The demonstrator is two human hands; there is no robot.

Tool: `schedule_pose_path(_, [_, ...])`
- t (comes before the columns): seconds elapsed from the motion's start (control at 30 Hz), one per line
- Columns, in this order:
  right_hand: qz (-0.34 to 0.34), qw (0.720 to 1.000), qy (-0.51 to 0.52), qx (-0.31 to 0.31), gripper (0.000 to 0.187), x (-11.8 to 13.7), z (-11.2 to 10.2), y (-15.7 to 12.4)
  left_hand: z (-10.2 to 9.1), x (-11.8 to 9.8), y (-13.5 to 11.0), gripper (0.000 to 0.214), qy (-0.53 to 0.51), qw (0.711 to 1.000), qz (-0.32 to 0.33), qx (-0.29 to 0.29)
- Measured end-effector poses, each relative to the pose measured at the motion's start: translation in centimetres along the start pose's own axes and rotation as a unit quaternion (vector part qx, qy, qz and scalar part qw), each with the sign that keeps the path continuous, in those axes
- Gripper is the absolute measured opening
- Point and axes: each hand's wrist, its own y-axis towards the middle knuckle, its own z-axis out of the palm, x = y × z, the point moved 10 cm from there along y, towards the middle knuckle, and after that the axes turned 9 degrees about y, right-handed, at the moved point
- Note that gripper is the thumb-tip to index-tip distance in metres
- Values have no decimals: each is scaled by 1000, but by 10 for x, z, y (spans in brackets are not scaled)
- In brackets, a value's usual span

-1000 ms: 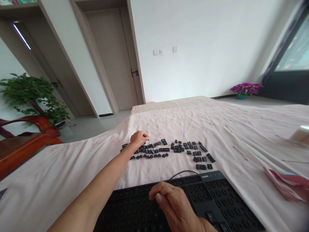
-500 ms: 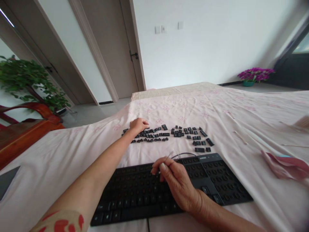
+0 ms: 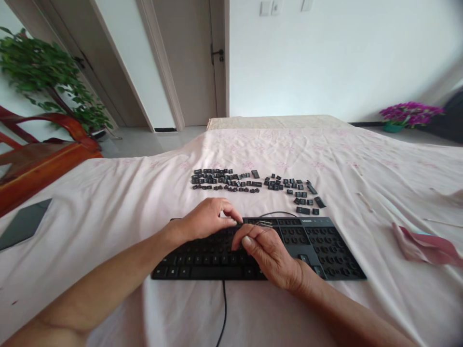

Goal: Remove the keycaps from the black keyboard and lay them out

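A black keyboard (image 3: 217, 273) lies across the cloth in front of me. Its number pad and upper rows show bare key sockets, while keycaps sit along the lower rows. My left hand (image 3: 211, 217) is over the keyboard's upper edge, thumb and forefinger pinched; anything between them is too small to make out. Close beside it, above the keyboard, my right hand (image 3: 265, 248) has its fingers curled round a thin wire keycap puller (image 3: 265, 223), whose metal loops stick out past the knuckles. Loose black keycaps (image 3: 217, 178) lie in rough rows beyond the keyboard.
A pink-patterned cloth (image 3: 162, 308) covers the table. Cotton swabs (image 3: 365, 202) and a pink fabric piece (image 3: 423, 246) lie at right. A dark flat device (image 3: 27, 224) lies at left, near a wooden chair (image 3: 72, 140). The keyboard cable (image 3: 224, 308) runs toward me.
My left hand has come back from the loose keycaps to the keyboard's upper edge, beside my right hand. The right hand keeps hold of the keycap puller. The camera view has shifted.
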Motion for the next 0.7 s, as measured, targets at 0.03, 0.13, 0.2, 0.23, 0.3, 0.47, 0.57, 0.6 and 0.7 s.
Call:
schedule_pose_path(0.03, [-13, 1000, -5, 17, 27, 2, 4, 0, 8, -5, -10, 12, -10, 1000, 8, 27])
schedule_pose_path(0.13, [-39, 996, -41, 67, 26, 5, 16, 1, 23, -11, -28, 11, -8, 997, 21, 71])
schedule_pose_path(0.2, [-44, 991, -82, 92, 28, 6, 23, 2, 26, -12, -32, 11, 9, 997, 20, 71])
schedule_pose_path(0.23, [-44, 989, -101, 101, 28, 7, 26, 3, 27, -11, -32, 11, 20, 997, 18, 67])
schedule_pose_path(0.3, [-42, 985, -126, 109, 28, 7, 29, 4, 30, -11, -32, 11, 43, 997, 12, 64])
schedule_pose_path(0.47, [-53, 987, -121, 86, 29, 5, 26, 1, 35, -10, -33, 14, 81, 996, -8, 45])
schedule_pose_path(0.57, [-64, 991, -103, 64, 29, 5, 22, -2, 34, -9, -34, 14, 87, 996, -12, 30])
schedule_pose_path(0.6, [-68, 991, -96, 60, 28, 6, 20, -3, 34, -9, -34, 15, 86, 996, -14, 26])
schedule_pose_path(0.7, [-84, 995, -58, 16, 28, 10, 10, -4, 31, -10, -35, 16, 65, 997, -26, 16])
